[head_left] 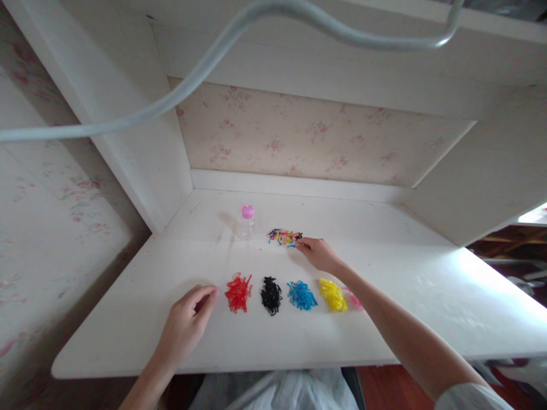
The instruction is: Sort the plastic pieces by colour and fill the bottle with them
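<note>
Right hand [318, 253] has its fingertips pinching into the mixed pile [284, 236] of thin stringy bands. Left hand [188, 322] rests loosely curled, red pile [238, 292] just off its fingertips.

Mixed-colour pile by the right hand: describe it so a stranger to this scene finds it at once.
On the white desk, look behind the front row of single-colour piles. The mixed pile lies just right of the clear bottle with a pink cap, at the fingertips of the right hand. It alone holds several colours together.
</note>
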`<control>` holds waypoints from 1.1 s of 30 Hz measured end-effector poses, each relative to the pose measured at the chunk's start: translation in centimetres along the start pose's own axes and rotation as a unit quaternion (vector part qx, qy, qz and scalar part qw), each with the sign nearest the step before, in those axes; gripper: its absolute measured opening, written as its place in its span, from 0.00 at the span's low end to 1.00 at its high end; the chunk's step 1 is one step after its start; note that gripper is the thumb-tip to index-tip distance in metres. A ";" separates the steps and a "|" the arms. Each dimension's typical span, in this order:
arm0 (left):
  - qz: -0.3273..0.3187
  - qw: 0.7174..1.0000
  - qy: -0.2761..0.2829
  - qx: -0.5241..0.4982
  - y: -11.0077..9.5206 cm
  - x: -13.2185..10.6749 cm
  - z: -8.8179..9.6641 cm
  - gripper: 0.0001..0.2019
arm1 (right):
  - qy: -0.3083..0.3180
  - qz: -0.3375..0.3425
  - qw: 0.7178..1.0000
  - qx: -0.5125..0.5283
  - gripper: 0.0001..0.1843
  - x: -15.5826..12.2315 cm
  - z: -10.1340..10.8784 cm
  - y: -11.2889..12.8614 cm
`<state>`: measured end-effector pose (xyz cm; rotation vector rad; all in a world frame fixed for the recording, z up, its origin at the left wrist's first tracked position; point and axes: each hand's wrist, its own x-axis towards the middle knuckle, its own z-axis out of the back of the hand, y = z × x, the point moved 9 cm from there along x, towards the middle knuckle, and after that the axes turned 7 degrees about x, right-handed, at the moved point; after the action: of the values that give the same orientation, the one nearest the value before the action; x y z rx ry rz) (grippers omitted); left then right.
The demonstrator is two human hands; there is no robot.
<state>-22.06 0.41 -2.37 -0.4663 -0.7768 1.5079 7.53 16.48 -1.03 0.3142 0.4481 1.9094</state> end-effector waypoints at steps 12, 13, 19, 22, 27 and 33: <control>-0.176 0.982 0.051 0.047 -13.7 4.3 -4.5 0.13 | 0.066 0.041 0.942 0.327 0.20 -5.1 -0.4 6.1; -0.186 0.980 0.052 0.049 -14.3 4.5 -4.9 0.13 | 0.072 0.041 0.938 0.337 0.20 -5.5 -0.4 6.4; -0.208 0.973 0.067 0.069 -15.7 4.2 -6.5 0.14 | 0.071 0.019 0.936 0.344 0.21 -6.7 -0.3 5.5; -0.193 0.974 0.065 0.095 -15.3 4.1 -6.5 0.15 | 0.037 0.010 0.948 0.317 0.20 -6.9 0.0 4.2; -0.174 0.976 0.070 0.112 -14.1 4.5 -6.3 0.13 | 0.013 -0.003 0.983 0.182 0.19 -7.6 0.3 2.9; -0.181 0.968 0.101 0.141 -14.0 4.2 -7.6 0.13 | 0.036 0.031 0.999 -0.003 0.19 -8.8 0.2 3.4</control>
<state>-7.29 5.39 3.08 -0.2420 -0.4480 1.1819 8.04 7.24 0.60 0.2580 0.4859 1.9868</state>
